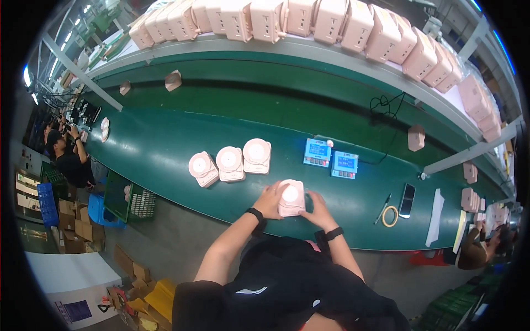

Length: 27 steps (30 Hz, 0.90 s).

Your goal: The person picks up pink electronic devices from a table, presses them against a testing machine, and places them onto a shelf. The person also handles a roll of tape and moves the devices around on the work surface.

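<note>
A pale pink device point(291, 199) with a round white disc on top stands on the green bench in front of me. My left hand point(269, 202) grips it along its left side, the fingers partly hidden behind it. On the other side is my right hand point(318, 213), thumb and fingers apart, the thumb tip close to or touching the device's lower right corner. Three similar pink devices stand in a row to the left: one point(203, 168), another point(229, 163) and a third point(257, 156).
Two small boxes with lit blue screens, one point(317, 151) and another point(345, 164), sit beyond my right hand. Farther right lie a pen point(382, 208), a tape roll point(390, 216) and a phone point(407, 201). An overhead shelf point(337, 52) carries several pink units. Other people work at both ends.
</note>
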Tool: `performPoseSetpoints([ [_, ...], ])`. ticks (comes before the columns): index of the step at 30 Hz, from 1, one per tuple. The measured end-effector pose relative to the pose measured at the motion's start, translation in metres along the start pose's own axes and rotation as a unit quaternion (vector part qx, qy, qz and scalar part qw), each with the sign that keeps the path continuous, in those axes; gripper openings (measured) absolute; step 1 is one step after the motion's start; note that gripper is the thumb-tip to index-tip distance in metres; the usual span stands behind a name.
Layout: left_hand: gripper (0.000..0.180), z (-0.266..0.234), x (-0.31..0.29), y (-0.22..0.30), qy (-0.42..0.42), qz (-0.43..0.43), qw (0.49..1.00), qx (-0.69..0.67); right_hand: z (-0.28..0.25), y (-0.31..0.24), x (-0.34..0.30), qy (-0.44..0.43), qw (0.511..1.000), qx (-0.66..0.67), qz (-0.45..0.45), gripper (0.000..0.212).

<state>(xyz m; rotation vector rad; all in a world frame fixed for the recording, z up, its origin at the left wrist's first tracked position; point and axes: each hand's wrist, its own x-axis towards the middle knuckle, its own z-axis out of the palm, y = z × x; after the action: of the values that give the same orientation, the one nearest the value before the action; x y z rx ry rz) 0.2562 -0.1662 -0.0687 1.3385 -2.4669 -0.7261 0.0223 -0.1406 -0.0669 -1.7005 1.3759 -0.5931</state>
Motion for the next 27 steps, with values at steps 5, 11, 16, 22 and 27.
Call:
performPoseSetpoints([
  [5,0.103,-0.002,0.025,0.012,0.022,0.069,0.995,-0.066,0.005,-0.003,-0.006,0.071,0.987,-0.146,0.011,0.100],
  [11,0.093,-0.011,0.050,-0.048,0.290,-0.302,0.904,0.083,0.018,-0.012,0.003,0.107,0.959,-0.228,0.130,0.112],
  [16,0.098,-0.034,0.070,-0.047,0.230,-0.401,0.882,0.091,0.008,-0.005,0.008,0.088,0.952,-0.223,0.189,0.112],
  [22,0.102,-0.035,0.060,-0.014,0.168,-0.372,0.908,0.092,-0.054,0.049,-0.017,0.157,0.933,-0.238,0.220,0.113],
  [27,0.093,0.008,0.058,0.016,0.149,-0.223,0.962,-0.058,-0.096,0.080,-0.033,0.212,0.916,-0.184,0.288,0.113],
])
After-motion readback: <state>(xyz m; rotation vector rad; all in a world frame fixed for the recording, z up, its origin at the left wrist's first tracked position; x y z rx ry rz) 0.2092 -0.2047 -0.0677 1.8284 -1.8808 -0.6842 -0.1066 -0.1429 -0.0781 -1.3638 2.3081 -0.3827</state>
